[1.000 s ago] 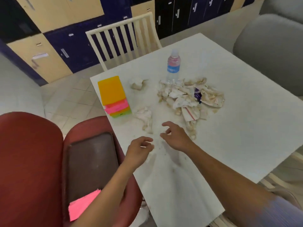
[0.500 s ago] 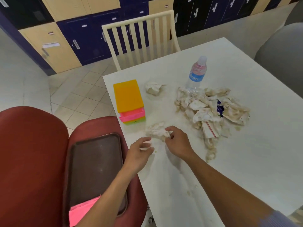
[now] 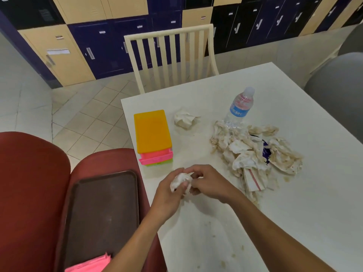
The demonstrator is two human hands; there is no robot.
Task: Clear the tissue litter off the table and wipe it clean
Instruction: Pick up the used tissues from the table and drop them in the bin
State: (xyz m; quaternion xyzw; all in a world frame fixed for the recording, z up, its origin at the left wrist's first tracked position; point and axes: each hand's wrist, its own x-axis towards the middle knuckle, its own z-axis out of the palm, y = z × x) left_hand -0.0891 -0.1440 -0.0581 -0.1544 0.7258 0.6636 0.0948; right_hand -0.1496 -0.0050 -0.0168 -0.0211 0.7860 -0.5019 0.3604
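Observation:
A crumpled white tissue (image 3: 180, 181) is held between my left hand (image 3: 169, 195) and my right hand (image 3: 210, 183), just above the white table (image 3: 294, 213) near its left edge. A large heap of stained tissues and wrappers (image 3: 255, 152) lies to the right of my hands. A single balled tissue (image 3: 184, 119) sits farther back. Brown smears and crumbs mark the table surface near me.
A stack of orange, pink and green plastic boxes (image 3: 152, 134) stands at the table's left edge. A water bottle (image 3: 238, 107) stands behind the heap. A brown tray (image 3: 102, 213) with a pink cloth (image 3: 90, 266) rests on a red chair. A cream chair (image 3: 170, 55) faces the far side.
My right hand reached a loose tissue near the boxes, picked it up, and now both hands hold it bunched together. The view shifted left and closer.

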